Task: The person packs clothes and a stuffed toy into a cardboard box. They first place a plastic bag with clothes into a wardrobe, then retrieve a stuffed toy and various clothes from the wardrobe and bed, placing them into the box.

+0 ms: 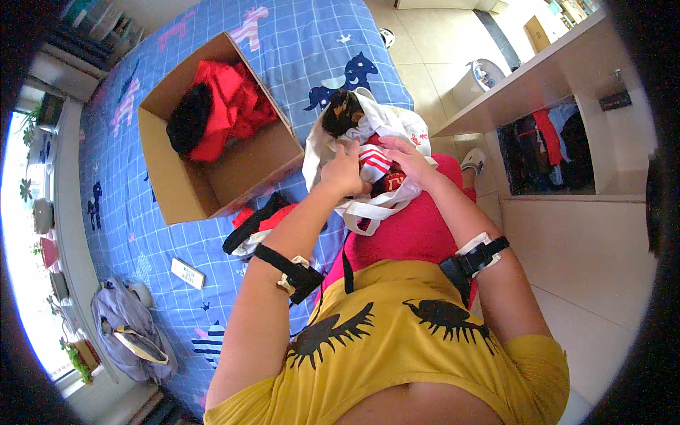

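Observation:
On my lap, over red trousers, a white cloth bag with red writing lies open at the top. Inside it are a red-and-white striped cloth, a dark red item with gold markings and a dark brown-and-gold bundle at the far rim. My left hand reaches into the opening at the left of the striped cloth, thumb and fingers apart. From the right, my right hand rests its fingertips at the stripes. Whether either hand grips anything is unclear. One strap loops over the near side.
An open cardboard box with red cloth and a black item stands on the blue checked bed. Beside my left forearm lie red and black garments. A white phone-like object and a grey backpack are farther left. A desk stands right.

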`<control>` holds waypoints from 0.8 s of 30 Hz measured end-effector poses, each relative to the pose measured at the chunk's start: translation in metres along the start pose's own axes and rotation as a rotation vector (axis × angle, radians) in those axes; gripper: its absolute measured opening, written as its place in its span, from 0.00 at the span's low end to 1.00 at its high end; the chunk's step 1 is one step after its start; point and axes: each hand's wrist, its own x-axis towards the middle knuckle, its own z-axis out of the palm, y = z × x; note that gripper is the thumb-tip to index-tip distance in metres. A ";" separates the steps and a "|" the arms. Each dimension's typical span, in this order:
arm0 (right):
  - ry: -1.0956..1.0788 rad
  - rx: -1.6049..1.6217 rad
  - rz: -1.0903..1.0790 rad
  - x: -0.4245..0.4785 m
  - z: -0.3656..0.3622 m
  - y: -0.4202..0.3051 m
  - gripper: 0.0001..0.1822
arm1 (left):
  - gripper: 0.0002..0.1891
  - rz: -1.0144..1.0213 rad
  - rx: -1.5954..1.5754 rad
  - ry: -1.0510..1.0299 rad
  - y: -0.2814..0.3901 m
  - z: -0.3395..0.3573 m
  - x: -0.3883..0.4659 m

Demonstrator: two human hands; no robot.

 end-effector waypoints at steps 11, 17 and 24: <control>0.339 -1.309 -0.484 -0.029 0.027 -0.031 0.24 | 0.56 -0.005 0.165 -0.032 -0.005 0.020 -0.008; 0.500 -1.654 -0.235 -0.012 0.012 -0.057 0.22 | 0.38 0.008 0.082 0.133 -0.015 0.029 0.001; 0.357 -1.197 0.026 -0.002 -0.020 -0.062 0.39 | 0.29 -0.062 -0.306 0.236 -0.038 0.025 -0.007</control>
